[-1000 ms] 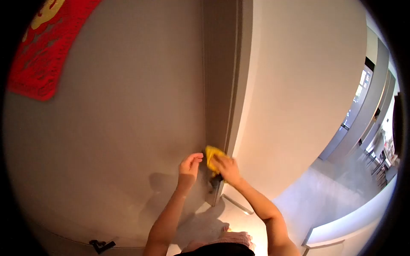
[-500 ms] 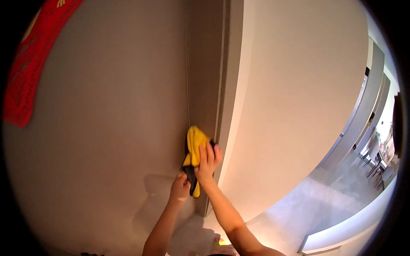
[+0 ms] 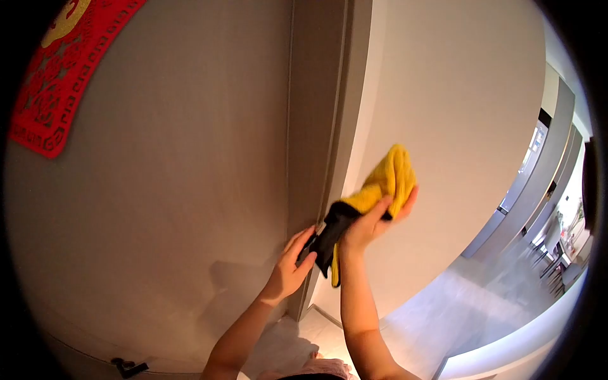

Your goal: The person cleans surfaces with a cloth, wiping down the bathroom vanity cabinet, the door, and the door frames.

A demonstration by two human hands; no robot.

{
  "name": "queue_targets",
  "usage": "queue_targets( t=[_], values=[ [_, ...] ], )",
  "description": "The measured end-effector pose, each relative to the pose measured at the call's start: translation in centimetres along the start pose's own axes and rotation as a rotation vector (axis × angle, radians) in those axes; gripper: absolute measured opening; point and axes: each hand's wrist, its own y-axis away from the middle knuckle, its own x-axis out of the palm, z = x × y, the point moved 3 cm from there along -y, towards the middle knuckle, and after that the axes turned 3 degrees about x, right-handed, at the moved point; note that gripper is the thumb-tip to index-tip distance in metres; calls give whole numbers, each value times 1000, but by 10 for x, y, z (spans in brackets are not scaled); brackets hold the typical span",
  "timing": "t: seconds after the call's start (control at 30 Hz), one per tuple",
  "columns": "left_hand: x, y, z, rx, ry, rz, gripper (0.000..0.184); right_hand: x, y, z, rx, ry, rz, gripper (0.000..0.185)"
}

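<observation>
One soft, yellow cloth (image 3: 394, 177) with a ribbed pile, its lower part dark and smooth with a black edge, hangs folded into a long, loose shape before the smooth cream wall (image 3: 449, 120); the right hand (image 3: 361, 233) has its fingers clamped on it, thumb on the near side; the left hand (image 3: 287, 272) has its fingers and thumb parted around a small dark piece beside the cloth's dark end, though whether they grip it, I cannot tell; one red openwork hanging (image 3: 71, 82) with a gold motif lies flat against the matt grey-brown panel (image 3: 190, 164).
</observation>
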Motion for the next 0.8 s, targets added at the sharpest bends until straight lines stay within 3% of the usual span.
queue_targets(
  t=[0.03, 0.1, 0.17, 0.23, 0.43, 0.5, 0.67, 0.7, 0.8],
  values=[
    [-1, -3, -1, 14, -12, -44, 51, 12, -9, -15, -15, 17, 153, 57],
    [0, 7, 35, -35, 25, -100, 49, 38, -14, -61, -118, 463, 491, 70],
    [-6, 18, 68, -150, 293, -336, 44, 59, 8, -35, -610, 786, 471, 89],
    [-21, 22, 73, -189, 131, -301, 38, 43, 22, -54, -501, 740, 478, 95],
    [-19, 45, 109, -212, 155, -364, 37, -80, 117, -140, -81, 770, 503, 103],
    [-9, 54, 118, -316, 182, -344, 33, -130, 156, -166, -29, 813, 523, 101],
    [8, 77, 108, -307, 253, -261, 31, -206, 205, -172, 284, 906, 620, 87],
    [9, 78, 99, -328, 248, -233, 30, -204, 198, -169, 282, 905, 625, 87],
    [9, 71, 76, -375, 232, -241, 26, -146, 137, -130, -71, 830, 637, 82]
  ],
)
